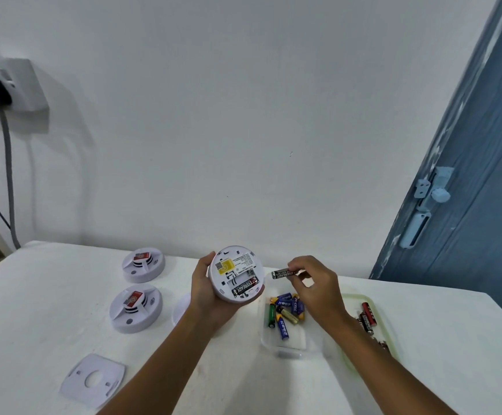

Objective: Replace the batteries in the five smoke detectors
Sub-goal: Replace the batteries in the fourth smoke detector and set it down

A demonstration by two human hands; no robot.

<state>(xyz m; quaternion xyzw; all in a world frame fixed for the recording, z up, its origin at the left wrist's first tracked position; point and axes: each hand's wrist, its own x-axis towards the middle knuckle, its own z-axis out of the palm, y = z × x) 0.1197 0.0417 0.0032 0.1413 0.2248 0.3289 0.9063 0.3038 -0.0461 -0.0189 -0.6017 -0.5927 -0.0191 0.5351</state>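
My left hand [203,290] grips a round white smoke detector [235,273] with its back towards me and its battery bay uncovered. One black battery [244,286] lies in the bay. My right hand [315,287] pinches a second black battery [282,274] just right of the detector, level with the bay. Two more white detectors stand face up on the table, one [143,264] farther away and one [135,308] nearer. Part of another white disc [182,308] shows behind my left wrist.
A clear tub [285,342] under my right hand holds several mixed batteries [285,313]. A green-rimmed tub [389,330] to its right holds black and red batteries [367,317]. A white mounting plate [93,379] lies front left. A wall socket [7,85] with a cable is at left, a blue door [468,190] at right.
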